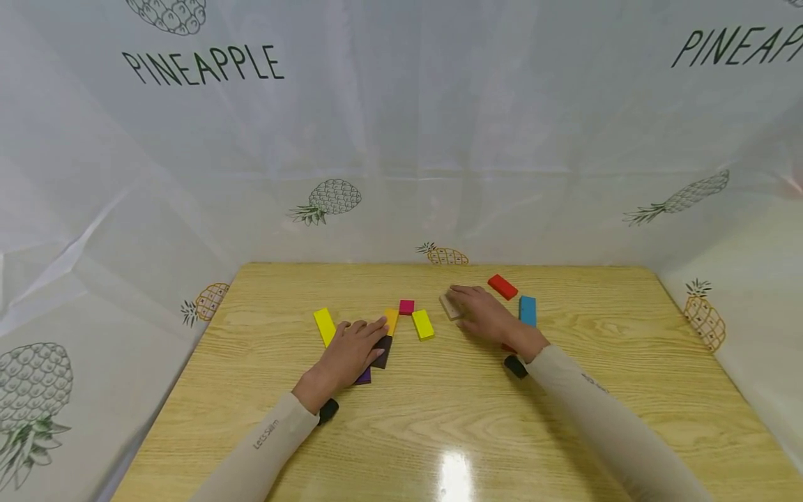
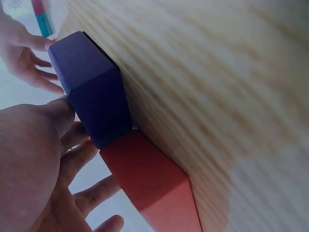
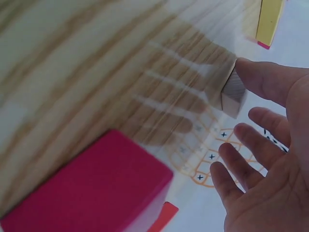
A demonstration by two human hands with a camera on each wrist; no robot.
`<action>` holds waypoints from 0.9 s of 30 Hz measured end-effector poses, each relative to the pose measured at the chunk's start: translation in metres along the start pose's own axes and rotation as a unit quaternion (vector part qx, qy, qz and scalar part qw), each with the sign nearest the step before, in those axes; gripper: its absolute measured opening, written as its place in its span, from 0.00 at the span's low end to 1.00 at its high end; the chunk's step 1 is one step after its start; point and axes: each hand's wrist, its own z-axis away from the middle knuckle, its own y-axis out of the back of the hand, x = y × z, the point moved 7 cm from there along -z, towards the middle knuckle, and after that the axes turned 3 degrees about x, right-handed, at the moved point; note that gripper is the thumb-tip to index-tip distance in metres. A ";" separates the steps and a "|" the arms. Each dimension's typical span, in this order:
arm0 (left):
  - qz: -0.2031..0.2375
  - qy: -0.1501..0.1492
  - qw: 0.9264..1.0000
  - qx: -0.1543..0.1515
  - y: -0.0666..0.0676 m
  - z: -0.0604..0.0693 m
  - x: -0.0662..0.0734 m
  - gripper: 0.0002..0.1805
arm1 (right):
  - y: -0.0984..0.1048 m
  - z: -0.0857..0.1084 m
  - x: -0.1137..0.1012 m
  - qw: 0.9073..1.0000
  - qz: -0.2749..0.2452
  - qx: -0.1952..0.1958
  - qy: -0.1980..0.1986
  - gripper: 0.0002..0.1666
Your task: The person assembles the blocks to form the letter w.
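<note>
The step in hand seemed to be the positioning of small blocks by fingertip, and it looked best done lightly, each piece nudged flat along the table [image 1: 439, 397] while the other hand kept its neighbours from sliding. The left hand [image 1: 351, 352] lay palm down with fingers extended and somewhat spread; its fingertips reached the orange block [image 1: 392, 319], and its thumb lay at the black block [image 1: 382, 354], the two blocks end to end. Those fingers appeared to rest or press rather than clasp. Beneath that palm, a purple block [image 2: 91, 92] met a red-orange block [image 2: 145, 174], so a low wrist risked knocking them. The right hand [image 1: 489, 315] was fairly wide, thumb well apart from the fingers; the thumb tip touched the beige block [image 1: 449, 307], which lay just ahead of the palm, but whether the forefinger bore on it too could not be told. Light pressure from both sides would probably turn that piece more truly than the thumb alone. Between the hands lay a small pink block [image 1: 406, 306] and a yellow block [image 1: 423, 325]; beyond the right knuckles, a red block [image 1: 502, 286]; right of that hand, a blue block [image 1: 528, 311].
</note>
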 end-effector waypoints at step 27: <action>-0.005 -0.004 1.000 0.005 -0.005 -0.001 -0.003 0.27 | -0.001 -0.005 -0.004 0.999 0.029 0.005 0.013 0.32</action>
